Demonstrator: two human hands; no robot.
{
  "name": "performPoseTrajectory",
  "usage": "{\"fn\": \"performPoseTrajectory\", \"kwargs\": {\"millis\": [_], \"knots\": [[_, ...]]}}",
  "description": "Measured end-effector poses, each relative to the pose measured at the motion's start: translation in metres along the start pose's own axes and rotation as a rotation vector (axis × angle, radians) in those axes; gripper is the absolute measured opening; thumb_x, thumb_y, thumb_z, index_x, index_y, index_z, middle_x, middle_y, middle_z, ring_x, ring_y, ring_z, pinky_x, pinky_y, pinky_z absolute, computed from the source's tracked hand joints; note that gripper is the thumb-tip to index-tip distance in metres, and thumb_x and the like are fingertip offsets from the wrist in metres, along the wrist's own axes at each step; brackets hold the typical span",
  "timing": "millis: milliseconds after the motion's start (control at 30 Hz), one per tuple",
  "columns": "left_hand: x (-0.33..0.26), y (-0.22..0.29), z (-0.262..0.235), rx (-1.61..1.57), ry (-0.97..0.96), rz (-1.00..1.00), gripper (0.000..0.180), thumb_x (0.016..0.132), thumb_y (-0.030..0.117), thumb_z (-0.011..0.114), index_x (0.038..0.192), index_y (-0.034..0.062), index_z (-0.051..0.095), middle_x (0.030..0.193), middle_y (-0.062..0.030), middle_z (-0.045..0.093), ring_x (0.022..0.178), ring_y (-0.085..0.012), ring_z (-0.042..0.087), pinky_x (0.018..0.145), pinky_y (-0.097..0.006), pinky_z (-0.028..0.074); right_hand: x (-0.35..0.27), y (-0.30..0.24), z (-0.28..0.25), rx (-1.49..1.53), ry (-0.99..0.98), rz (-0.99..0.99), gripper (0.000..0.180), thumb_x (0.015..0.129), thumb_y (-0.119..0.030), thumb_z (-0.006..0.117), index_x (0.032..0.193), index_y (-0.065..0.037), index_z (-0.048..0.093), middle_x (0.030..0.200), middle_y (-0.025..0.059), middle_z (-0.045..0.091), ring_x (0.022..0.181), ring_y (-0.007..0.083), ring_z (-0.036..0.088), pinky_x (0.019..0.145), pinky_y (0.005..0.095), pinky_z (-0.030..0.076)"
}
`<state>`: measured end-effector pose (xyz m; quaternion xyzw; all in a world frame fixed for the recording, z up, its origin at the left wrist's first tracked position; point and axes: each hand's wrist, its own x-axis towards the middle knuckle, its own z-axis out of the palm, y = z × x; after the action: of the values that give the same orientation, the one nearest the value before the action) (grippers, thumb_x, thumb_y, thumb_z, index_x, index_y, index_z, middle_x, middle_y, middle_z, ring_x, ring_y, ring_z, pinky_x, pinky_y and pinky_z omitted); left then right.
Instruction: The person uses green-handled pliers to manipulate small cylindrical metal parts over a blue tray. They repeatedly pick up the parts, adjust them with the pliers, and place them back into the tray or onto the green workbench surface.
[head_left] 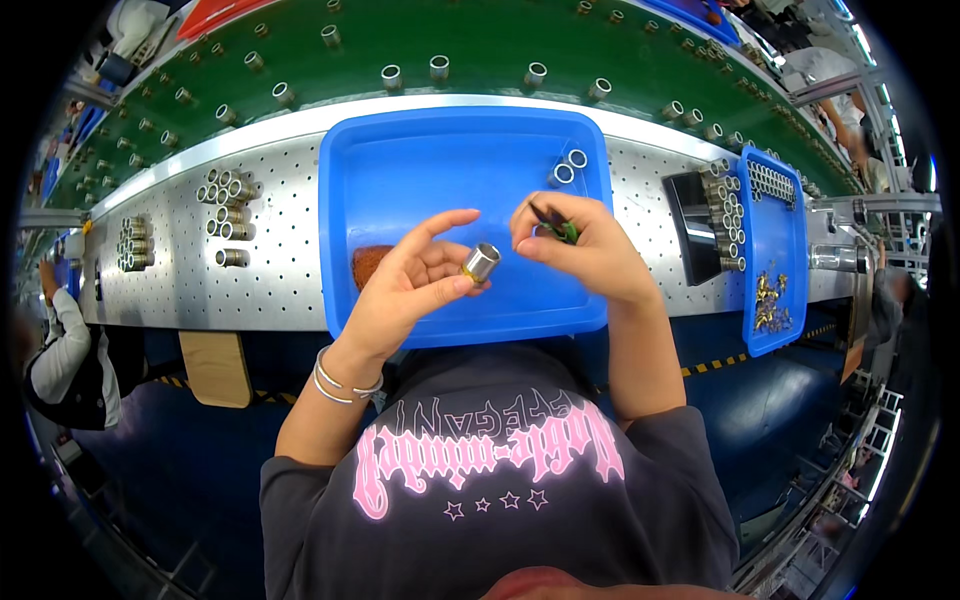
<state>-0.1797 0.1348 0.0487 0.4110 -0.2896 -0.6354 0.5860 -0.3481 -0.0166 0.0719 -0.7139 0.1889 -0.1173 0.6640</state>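
My left hand (pixel 415 278) pinches a short, shiny metal sleeve (pixel 482 261) between thumb and fingers, its open end tilted up. A yellowish band shows at the sleeve's lower end. To its right, my right hand (pixel 585 245) is closed round a small black-and-green hand tool (pixel 554 223); its exact kind is hard to make out. Both hands are above a blue plastic tray (pixel 440 150). Two more metal sleeves (pixel 563 174) stand in the tray's far right corner. A rough reddish-brown pad (pixel 369 264) lies at its left side, partly behind my left hand.
Past the tray runs a green conveyor (pixel 480 50) carrying many spaced sleeves. Grouped sleeves (pixel 229 215) stand on the perforated metal bench (pixel 285 240). To the right are a black stand (pixel 690 228) and a smaller blue tray (pixel 757 250) with brass-coloured parts (pixel 770 302). Other people work at both sides.
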Motion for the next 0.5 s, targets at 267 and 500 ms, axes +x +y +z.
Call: {"fn": "performPoseTrajectory", "kwargs": {"millis": [267, 500], "knots": [[0.002, -0.005, 0.004, -0.059, 0.086, -0.007, 0.049, 0.083, 0.008, 0.062, 0.128, 0.0012, 0.044, 0.103, -0.0118, 0.059, 0.094, -0.0189, 0.059, 0.083, -0.03, 0.048, 0.002, -0.011, 0.016, 0.749, 0.05, -0.007, 0.009, 0.087, -0.012, 0.057, 0.088, -0.005, 0.051, 0.087, 0.0089, 0.059, 0.064, 0.0056, 0.05, 0.05, 0.0167, 0.033], [0.005, -0.012, 0.005, -0.049, 0.132, 0.051, 0.045, 0.083, 0.003, 0.061, 0.126, 0.0006, 0.048, 0.105, -0.0095, 0.06, 0.095, -0.0152, 0.059, 0.086, -0.027, 0.047, 0.008, -0.012, 0.027, 0.621, -0.026, -0.234, 0.009, 0.089, -0.012, 0.055, 0.087, -0.005, 0.049, 0.078, 0.0077, 0.059, 0.065, 0.0077, 0.054, 0.048, 0.0173, 0.031]]}}
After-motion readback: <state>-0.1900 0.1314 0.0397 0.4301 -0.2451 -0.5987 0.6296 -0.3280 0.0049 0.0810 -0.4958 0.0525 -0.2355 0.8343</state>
